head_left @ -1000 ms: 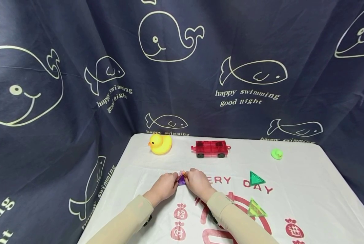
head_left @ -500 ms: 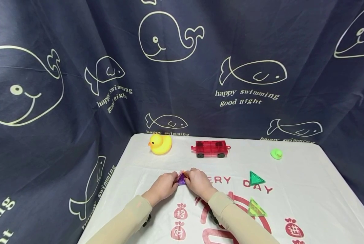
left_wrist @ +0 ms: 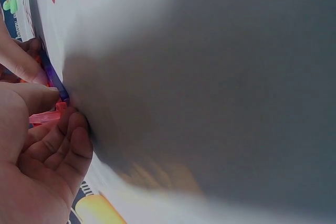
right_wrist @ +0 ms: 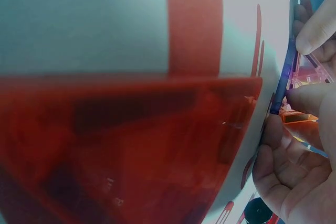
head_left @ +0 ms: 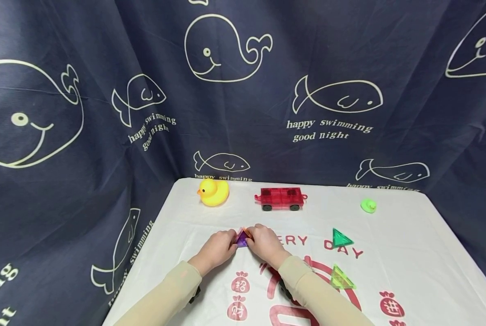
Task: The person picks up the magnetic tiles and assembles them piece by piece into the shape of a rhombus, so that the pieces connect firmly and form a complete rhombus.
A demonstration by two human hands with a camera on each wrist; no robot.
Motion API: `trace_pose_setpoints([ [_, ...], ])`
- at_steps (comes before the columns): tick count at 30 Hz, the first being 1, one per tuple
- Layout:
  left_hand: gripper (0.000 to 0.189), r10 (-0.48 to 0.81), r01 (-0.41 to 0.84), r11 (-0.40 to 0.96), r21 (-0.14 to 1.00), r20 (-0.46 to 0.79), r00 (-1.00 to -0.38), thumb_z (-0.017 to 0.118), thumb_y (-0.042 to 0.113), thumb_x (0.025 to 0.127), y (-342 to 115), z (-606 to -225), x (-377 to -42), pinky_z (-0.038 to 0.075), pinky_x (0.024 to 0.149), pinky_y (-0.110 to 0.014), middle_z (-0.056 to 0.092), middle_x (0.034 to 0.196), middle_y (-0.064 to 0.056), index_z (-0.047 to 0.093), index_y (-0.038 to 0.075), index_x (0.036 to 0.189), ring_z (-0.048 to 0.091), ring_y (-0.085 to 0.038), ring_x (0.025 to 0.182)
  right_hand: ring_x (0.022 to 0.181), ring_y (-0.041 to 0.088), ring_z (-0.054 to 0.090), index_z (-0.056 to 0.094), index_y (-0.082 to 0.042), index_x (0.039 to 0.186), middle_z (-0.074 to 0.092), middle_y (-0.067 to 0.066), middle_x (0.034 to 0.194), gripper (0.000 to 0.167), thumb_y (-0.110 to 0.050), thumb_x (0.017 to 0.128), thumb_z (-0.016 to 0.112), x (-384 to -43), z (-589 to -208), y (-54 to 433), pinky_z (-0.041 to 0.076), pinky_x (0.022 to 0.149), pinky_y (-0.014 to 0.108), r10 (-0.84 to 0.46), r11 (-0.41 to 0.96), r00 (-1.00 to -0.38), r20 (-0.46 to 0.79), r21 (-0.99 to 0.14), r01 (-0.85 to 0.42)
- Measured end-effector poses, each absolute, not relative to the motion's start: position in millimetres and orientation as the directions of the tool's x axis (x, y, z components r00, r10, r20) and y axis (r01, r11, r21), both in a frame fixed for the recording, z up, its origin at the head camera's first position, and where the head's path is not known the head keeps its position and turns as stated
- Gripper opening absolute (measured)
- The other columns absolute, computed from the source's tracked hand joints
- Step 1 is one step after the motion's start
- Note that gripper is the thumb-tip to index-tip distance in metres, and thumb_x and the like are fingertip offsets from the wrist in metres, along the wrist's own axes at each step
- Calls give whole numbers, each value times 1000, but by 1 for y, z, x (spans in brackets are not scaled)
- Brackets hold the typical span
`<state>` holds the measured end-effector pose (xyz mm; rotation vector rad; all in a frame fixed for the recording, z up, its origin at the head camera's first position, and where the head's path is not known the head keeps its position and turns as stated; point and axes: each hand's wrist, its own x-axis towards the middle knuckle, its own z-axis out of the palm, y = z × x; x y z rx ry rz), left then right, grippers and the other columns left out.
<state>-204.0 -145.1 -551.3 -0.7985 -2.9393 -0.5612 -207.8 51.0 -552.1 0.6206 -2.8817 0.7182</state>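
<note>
Both hands meet over the table at a small build of see-through magnetic tiles. A purple triangle tile [head_left: 242, 239] faces me, leaning up between the fingers. My left hand [head_left: 218, 246] pinches the left side, where a pink tile [right_wrist: 315, 72] shows in the right wrist view. On the other side my right hand [head_left: 265, 244] pinches an orange tile [right_wrist: 299, 117] and the purple tile's edge. Fingertips of both hands are right at the tablecloth. The fingers hide much of the pink and orange tiles.
Behind the hands stand a yellow duck [head_left: 213, 192] and a red toy wagon [head_left: 281, 198]. A small green duck [head_left: 368, 206], a green triangle tile [head_left: 341, 238] and a yellow-green one [head_left: 342, 278] lie right. A red tile [right_wrist: 121, 145] fills the right wrist view's foreground.
The pink and orange tips have drawn together at the top, and slightly more of the purple tile shows. Both hands stay at nearly the same spot.
</note>
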Motion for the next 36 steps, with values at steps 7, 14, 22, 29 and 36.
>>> trace_pose_setpoints([
  [7,19,476,493,805,330,135,-869,76,14,93,-145,-551,-204,43,59,-30,50,69,8,58,14,89,48,-9,62,70,17,60,76,-6,108,57,0,81,19,-18,93,79,-208,-552,52,54,71,38,-359,808,-916,176,-433,-400],
  [14,19,470,495,806,325,157,-869,78,14,92,-144,-553,-203,41,57,-30,48,67,8,59,13,88,47,-10,61,83,19,66,72,-3,122,65,4,95,35,-20,92,80,-207,-550,59,56,80,40,-393,775,-906,158,-474,-419],
  [22,21,435,469,836,284,178,-883,79,18,92,-146,-551,-197,42,55,-33,47,65,7,60,13,87,46,-11,58,89,15,61,66,-6,134,64,2,104,45,-21,93,78,-209,-545,74,55,88,41,-473,713,-876,98,-542,-446],
  [29,32,414,450,871,194,201,-888,78,28,93,-148,-553,-189,44,51,-36,49,59,8,54,18,74,52,-14,53,83,11,55,68,-4,133,64,0,102,43,-16,92,76,-210,-544,100,53,81,38,-471,702,-861,192,-509,-498],
  [36,39,451,477,865,156,176,-875,76,32,93,-141,-553,-182,42,48,-34,46,55,11,50,22,66,46,-9,49,79,10,54,72,-7,127,63,-4,95,38,-15,91,79,-216,-541,142,54,80,38,-401,757,-892,210,-472,-452],
])
